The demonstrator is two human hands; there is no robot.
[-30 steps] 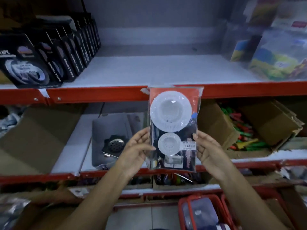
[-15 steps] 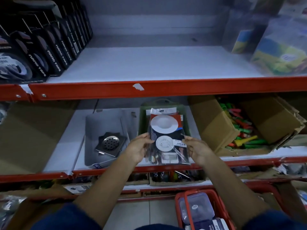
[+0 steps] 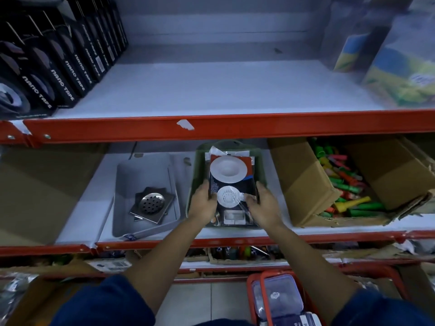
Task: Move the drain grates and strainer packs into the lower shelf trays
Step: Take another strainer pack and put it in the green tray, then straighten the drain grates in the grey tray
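A clear-wrapped strainer pack (image 3: 231, 182) with two white round strainers on a red and dark card lies inside the green tray (image 3: 261, 165) on the lower shelf. My left hand (image 3: 203, 202) grips its left edge and my right hand (image 3: 264, 205) grips its right edge, both low on the pack. Left of it, a grey tray (image 3: 127, 175) holds square steel drain grates (image 3: 151, 204) stacked with a round perforated centre showing on top.
Black nano tape boxes (image 3: 58, 74) line the upper shelf's left; colourful packs (image 3: 400, 76) stand at its right. An open cardboard box (image 3: 303, 182) of coloured plastic pieces sits right of the green tray. A big cardboard flap (image 3: 40, 191) is at left. A red basket (image 3: 277, 300) stands on the floor.
Both hands have lowered the strainer pack from in front of the upper shelf edge down into the green tray, where it now lies nearly flat.
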